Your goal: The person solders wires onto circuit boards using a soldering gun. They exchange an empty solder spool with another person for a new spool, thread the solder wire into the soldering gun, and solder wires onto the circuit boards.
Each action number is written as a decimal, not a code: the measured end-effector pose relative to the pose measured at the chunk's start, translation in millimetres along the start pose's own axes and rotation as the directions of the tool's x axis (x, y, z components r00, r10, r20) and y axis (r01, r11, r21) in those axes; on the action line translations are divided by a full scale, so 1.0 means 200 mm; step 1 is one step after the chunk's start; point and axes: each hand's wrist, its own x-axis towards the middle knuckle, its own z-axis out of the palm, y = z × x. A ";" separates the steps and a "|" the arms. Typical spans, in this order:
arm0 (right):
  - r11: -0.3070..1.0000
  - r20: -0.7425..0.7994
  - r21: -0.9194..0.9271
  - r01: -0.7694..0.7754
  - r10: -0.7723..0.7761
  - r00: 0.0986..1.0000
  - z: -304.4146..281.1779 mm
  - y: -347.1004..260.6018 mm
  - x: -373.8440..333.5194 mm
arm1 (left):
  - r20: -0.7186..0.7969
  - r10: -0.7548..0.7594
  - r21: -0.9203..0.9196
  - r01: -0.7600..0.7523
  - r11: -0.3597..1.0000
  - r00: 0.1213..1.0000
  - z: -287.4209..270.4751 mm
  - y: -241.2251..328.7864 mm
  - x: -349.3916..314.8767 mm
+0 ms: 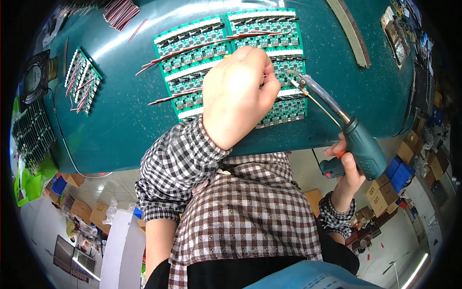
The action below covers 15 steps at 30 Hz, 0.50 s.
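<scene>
My left hand (pixel 238 94) is closed over the middle of the green circuit boards (pixel 284 114), its fingertips pinched together. The thin end of a wire (pixel 264 76) shows at those fingertips; the rest of it is hidden. In my right hand (pixel 351 176) is a green soldering gun (pixel 363 147), gripped by its handle with a finger at the red trigger. Its metal tip (pixel 294 79) reaches over the boards close to my left fingertips. I cannot tell whether the tip touches a board. Red and black wires (pixel 180 52) lie in rows across the boards.
A smaller board with wires (pixel 84 82) lies on the left of the green table (pixel 125 137). Behind it are a bundle of wires (pixel 121 13) and a black fan (pixel 37 77). A long strip (pixel 351 33) and a worn metal block (pixel 395 38) lie at the right.
</scene>
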 end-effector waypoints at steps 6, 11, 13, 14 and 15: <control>1.000 0.010 -0.019 0.003 -0.003 1.000 0.01 -0.01 -0.01 | -0.010 0.004 -0.002 -0.004 1.000 1.000 0.00 0.00 0.00; 0.999 0.033 -0.038 0.018 -0.017 0.999 0.02 -0.01 -0.01 | -0.022 -0.002 -0.001 0.002 1.000 1.000 0.00 0.01 0.00; 0.985 0.035 -0.168 0.032 -0.026 0.999 0.01 0.00 -0.02 | -0.031 0.003 -0.001 -0.003 1.000 1.000 0.01 0.01 0.00; 0.985 0.034 -0.169 0.031 -0.025 0.999 0.01 0.00 -0.02 | -0.031 0.003 -0.002 -0.003 1.000 1.000 0.01 0.01 0.00; 0.985 0.028 -0.169 0.032 -0.028 0.999 0.02 0.00 -0.02 | -0.034 0.005 -0.006 -0.005 1.000 0.999 0.01 0.00 0.00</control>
